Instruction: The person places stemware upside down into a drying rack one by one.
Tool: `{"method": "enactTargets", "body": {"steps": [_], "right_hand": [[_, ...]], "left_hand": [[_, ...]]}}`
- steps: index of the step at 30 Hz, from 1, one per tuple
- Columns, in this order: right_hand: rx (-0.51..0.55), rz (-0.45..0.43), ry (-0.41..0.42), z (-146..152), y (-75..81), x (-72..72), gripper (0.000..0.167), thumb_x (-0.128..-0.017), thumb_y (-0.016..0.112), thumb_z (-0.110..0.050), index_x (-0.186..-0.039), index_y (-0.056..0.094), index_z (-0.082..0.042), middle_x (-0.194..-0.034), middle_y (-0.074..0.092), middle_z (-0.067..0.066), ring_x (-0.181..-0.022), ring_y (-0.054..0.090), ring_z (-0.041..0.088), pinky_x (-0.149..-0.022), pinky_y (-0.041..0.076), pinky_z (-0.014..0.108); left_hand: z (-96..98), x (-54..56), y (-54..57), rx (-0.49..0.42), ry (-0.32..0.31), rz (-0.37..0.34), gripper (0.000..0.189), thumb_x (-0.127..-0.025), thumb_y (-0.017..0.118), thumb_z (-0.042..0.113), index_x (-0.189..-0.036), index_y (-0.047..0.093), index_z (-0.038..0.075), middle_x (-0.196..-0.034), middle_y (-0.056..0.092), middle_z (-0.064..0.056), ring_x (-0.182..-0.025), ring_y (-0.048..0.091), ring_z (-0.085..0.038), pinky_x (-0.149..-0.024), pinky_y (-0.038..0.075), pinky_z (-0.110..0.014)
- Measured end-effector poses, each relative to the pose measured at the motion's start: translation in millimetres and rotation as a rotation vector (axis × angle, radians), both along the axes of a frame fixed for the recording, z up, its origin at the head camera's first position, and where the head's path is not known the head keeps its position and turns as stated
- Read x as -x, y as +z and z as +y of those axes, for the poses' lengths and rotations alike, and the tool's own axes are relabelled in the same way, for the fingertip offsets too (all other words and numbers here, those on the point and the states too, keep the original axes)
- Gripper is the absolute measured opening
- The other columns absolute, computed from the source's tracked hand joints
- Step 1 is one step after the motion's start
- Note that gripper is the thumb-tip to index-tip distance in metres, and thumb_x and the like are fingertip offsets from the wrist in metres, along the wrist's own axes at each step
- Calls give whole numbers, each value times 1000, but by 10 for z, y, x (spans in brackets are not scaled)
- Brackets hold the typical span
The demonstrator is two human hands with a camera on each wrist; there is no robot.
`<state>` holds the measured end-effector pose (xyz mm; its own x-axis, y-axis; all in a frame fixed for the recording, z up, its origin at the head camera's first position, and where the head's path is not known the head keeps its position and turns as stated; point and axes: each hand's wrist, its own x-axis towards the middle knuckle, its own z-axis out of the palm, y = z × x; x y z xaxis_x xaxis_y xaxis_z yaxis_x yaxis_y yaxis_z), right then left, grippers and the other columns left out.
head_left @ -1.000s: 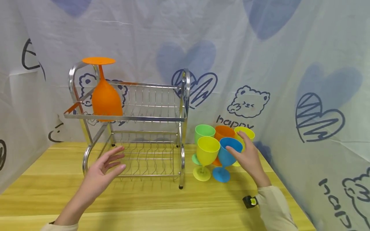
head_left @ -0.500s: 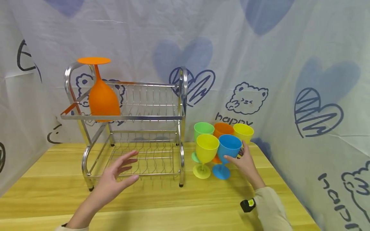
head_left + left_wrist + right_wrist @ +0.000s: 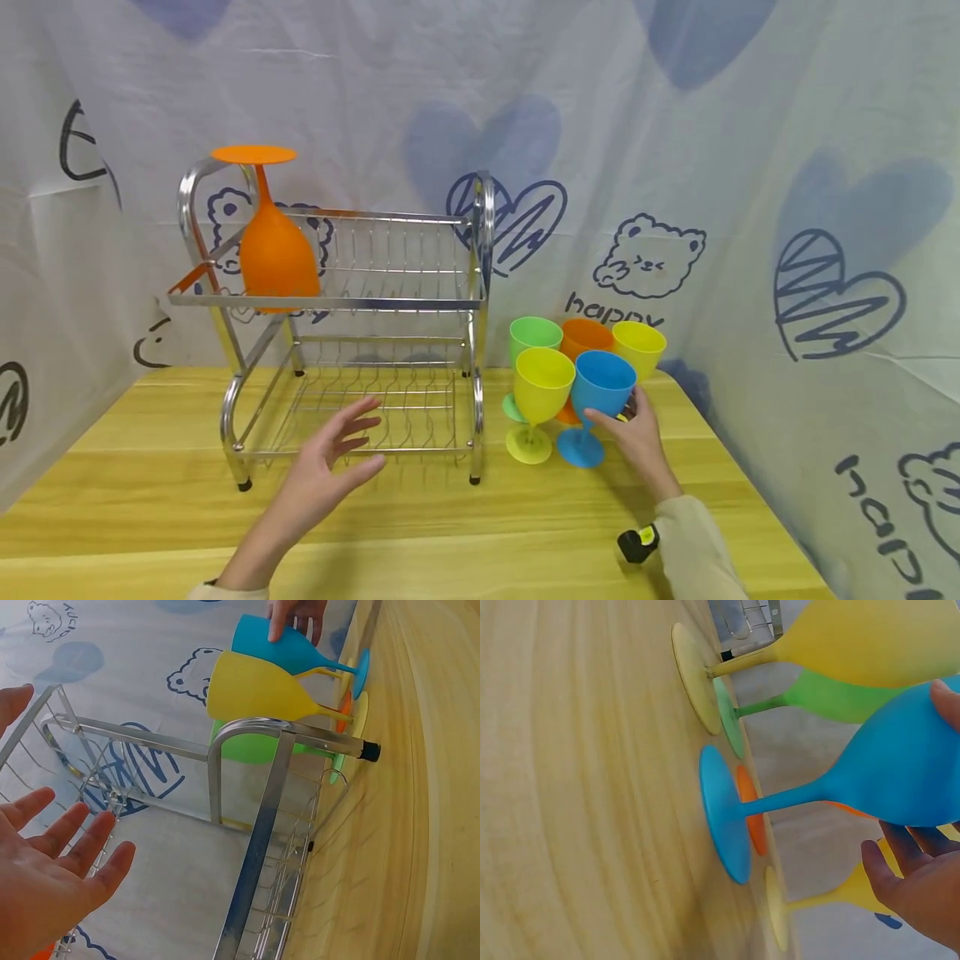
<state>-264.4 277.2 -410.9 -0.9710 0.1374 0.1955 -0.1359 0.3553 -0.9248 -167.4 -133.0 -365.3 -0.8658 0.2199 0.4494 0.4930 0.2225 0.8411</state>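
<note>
Newly gripped blue goblet (image 3: 602, 385), right hand (image 3: 636, 435) around it

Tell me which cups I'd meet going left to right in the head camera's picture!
Upside-down orange cup → front yellow cup → blue cup → back yellow cup. The green cup and upright orange cup overlap others, so I left them out.

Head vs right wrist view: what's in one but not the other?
Head only: upside-down orange goblet on the rack's upper tier; left grip.
Right wrist only: green stem, hidden in the head view by the front yellow goblet.
Both: right grip holding the blue goblet by its bowl, that front yellow goblet, the green goblet, part of the rack.
</note>
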Motion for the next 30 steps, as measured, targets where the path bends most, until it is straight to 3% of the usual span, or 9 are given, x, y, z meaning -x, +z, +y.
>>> {"method": "enactTargets", "body": {"steps": [7, 16, 23, 30], "right_hand": [[53, 38, 16, -13, -50, 16, 87, -87, 73, -18, -153, 17, -4, -148, 32, 23, -132, 37, 41, -108, 34, 52], [99, 94, -68, -10, -103, -59, 94, -85, 75, -24, -151, 13, -1, -149, 30, 27, -128, 39, 43, -104, 36, 56], [91, 104, -66, -1, 13, -193, 86, -88, 73, -20, -151, 17, -3, -146, 34, 21, -129, 38, 37, -107, 33, 52], [60, 150, -48, -57, 165, -294, 81, -88, 71, -12, -150, 20, -1, -147, 34, 21, -131, 38, 34, -108, 33, 50]], "left_hand": [[45, 76, -12, -2, 18, -30, 62, -91, 67, 10, -146, 39, 9, -145, 45, -8, -126, 47, -27, -100, 43, -27], [96, 150, -7, -28, 25, -28, 65, -89, 69, 10, -147, 38, 8, -146, 43, -9, -128, 45, -27, -104, 41, -38], [119, 174, -2, -47, 22, -20, 65, -89, 68, 8, -147, 38, 7, -146, 41, -15, -130, 42, -33, -102, 42, -34], [123, 216, 31, -127, -18, -17, 64, -90, 64, 2, -147, 36, 4, -147, 40, -13, -130, 40, -33, -102, 41, -29]]}}
